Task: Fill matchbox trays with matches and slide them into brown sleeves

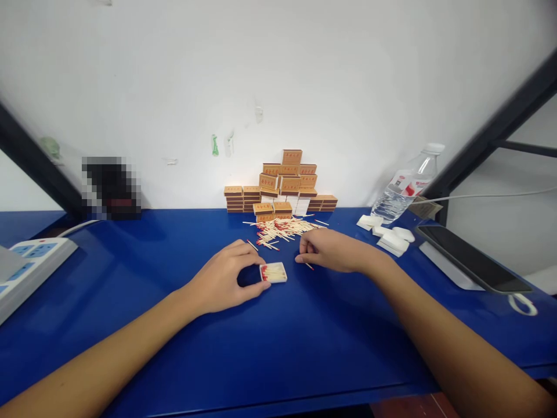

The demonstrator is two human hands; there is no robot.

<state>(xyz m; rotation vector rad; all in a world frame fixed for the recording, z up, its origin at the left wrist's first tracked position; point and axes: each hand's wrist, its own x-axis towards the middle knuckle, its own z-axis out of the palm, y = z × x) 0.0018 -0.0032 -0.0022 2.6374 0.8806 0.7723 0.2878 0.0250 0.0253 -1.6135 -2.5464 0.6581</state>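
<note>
My left hand [228, 277] holds a small white matchbox tray [282, 278] on the blue table, thumb at its near corner and fingers at its far left corner. Inside the tray lie matches [273, 271], with most of the red heads toward the left. To the right of the tray, my right hand [333, 251] is closed in a pinch low over the table. A single match [309, 266] pokes out beneath its thumb, red head toward me; its other end is hidden by the fingertips. Beyond both hands spreads a loose pile of matches [282, 229].
Stacked brown matchboxes [290, 184] stand against the wall behind the pile. At right are white empty trays [391, 241], a water bottle [404, 184] and a phone [472, 256] on a white box. A power strip [43, 261] lies at the left edge of the table [261, 360].
</note>
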